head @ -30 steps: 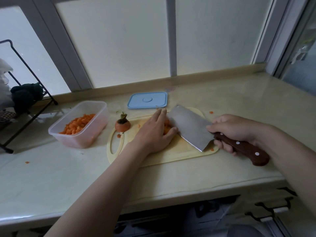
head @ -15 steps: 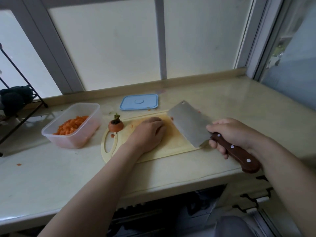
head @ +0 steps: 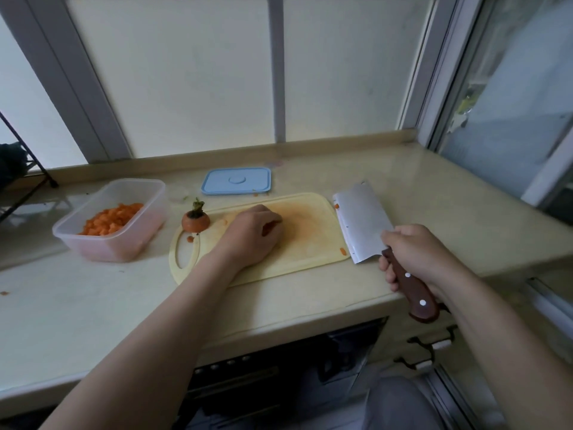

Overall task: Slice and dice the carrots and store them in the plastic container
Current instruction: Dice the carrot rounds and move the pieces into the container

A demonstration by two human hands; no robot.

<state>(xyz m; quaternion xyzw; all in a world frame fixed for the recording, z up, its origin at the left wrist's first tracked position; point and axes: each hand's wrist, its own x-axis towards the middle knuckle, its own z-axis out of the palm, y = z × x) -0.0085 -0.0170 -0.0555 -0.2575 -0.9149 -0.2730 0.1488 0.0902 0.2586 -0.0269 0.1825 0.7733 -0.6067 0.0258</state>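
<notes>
Carrot dice (head: pixel 111 221) are piled in the tub (head: pixel 77 243), a clear plastic one set on the counter (head: pixel 93 305) at far left, lid off. Blue lid (head: pixel 236 180) is laid flat on the counter, just beyond the far edge of the board (head: pixel 310 243).

Head view: the board, pale yellow with orange staining, is placed mid-counter, its handle slot at the left end. A carrot top (head: pixel 195 220), with stem stub up, is stood on the board's far-left corner, near the tub but apart from it. One small carrot bit (head: pixel 189 239) is seen near the slot, another bit (head: pixel 342 251) at the board's near-right edge, a third by the blade's far end.

Left hand (head: pixel 251 235) is rested on the board centre, fingers curled in, knuckles up; orange is glimpsed under the fingers, so it looks cupped over carrot pieces, though what is held cannot be told for certain.

Right hand (head: pixel 415 256) is wrapped tightly around the cleaver (head: pixel 362 221) at its brown riveted handle. The blade is held flat-side up, just right of the board, its edge close to the board's right end; contact with the counter cannot be told.

A black wire rack (head: pixel 28 178) is partly seen at far left.
</notes>
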